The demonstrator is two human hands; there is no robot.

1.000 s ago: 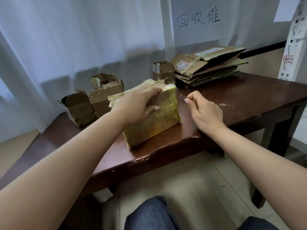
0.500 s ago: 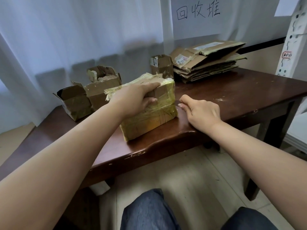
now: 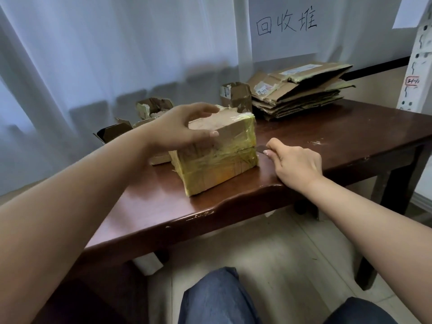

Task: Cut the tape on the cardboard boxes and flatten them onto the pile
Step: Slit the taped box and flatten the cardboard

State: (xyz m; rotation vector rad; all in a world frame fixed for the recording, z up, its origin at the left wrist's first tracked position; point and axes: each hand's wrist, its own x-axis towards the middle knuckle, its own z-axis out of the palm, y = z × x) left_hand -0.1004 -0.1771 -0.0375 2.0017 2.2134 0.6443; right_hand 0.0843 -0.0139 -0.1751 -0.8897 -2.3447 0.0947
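A cardboard box [image 3: 217,157] wrapped in yellowish tape sits near the front edge of the dark wooden table [image 3: 327,146]. My left hand [image 3: 184,129] grips its top left end, thumb on the near face, fingers over the top. My right hand [image 3: 297,164] lies on the table just right of the box and holds a thin grey blade [image 3: 261,149], whose tip points at the box's right end. A pile of flattened cardboard [image 3: 301,92] lies at the table's back right.
Several small opened boxes stand behind the taped one: two at the left [image 3: 154,108] and one [image 3: 236,94] beside the pile. A paper sign with handwritten characters [image 3: 285,26] hangs on the wall. White curtains hang behind the table. My knees show below.
My left hand has turned the box so its right end faces my right hand. My right hand has dropped to the table, and the blade now shows at the box's end.
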